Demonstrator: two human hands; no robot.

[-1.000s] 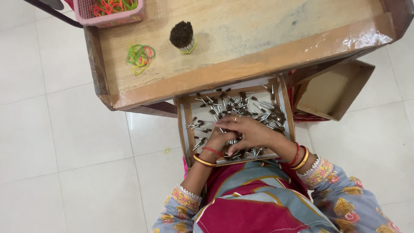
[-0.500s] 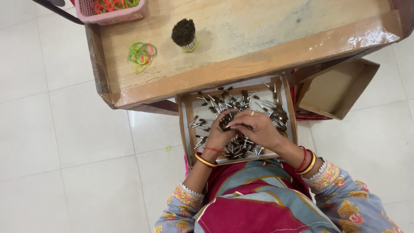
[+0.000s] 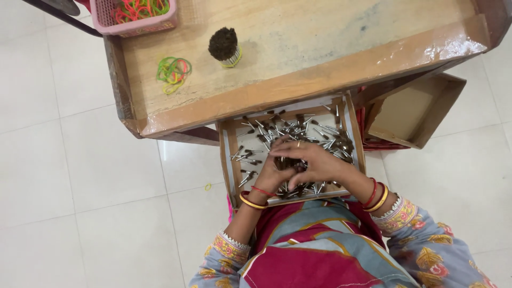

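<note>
bright even daylight, soft shadows; glare on taped table edge; sharp focus, slight edge distortion.

A small home workshop: a low wooden surface on white floor tiles, a cardboard tray of small metal-tipped pieces, loose rubber bands, a pink basket.

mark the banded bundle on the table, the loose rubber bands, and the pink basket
banded bundle [image 3: 223, 45], head view, on its dark top.
loose rubber bands [image 3: 173, 71], head view, middle of the pile.
pink basket [image 3: 141, 25], head view, on its near wall.
</note>
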